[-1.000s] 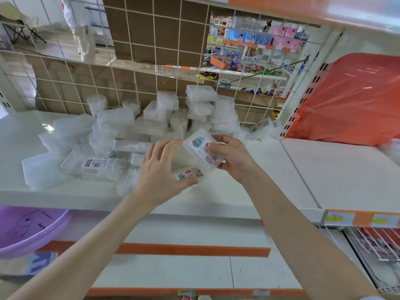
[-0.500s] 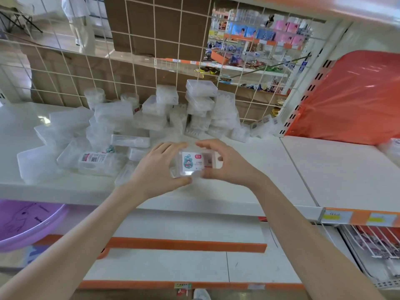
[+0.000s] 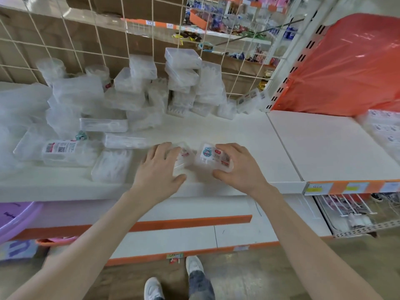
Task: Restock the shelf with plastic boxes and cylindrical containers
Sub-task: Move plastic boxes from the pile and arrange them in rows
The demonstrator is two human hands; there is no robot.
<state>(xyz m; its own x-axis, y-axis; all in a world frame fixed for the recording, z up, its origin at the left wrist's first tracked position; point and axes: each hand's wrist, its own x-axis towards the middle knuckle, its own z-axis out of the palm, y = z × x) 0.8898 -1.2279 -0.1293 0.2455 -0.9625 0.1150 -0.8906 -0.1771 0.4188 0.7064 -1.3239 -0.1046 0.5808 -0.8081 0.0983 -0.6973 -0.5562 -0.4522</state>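
Two small clear plastic boxes lie side by side near the front edge of the white shelf (image 3: pixel 249 135). My left hand (image 3: pixel 159 169) grips the left box (image 3: pixel 184 158), which shows a red sticker. My right hand (image 3: pixel 239 164) grips the right box (image 3: pixel 208 156), whose label with a blue cartoon faces up. Behind them, a heap of clear plastic boxes (image 3: pixel 184 83) is stacked against the wire grid. Two cylindrical containers (image 3: pixel 50 69) stand at the back left of the heap.
A wire grid (image 3: pixel 138 35) backs the shelf. An orange plastic sheet (image 3: pixel 346 68) covers goods at the right. A purple basin (image 3: pixel 15 217) sits at the lower left. A wire rack (image 3: pixel 350 215) hangs under the right shelf, and my shoes (image 3: pixel 173 280) stand on the floor below.
Both hands came down from holding one box together in the air; now each hand holds a separate box resting on the shelf near its front edge.
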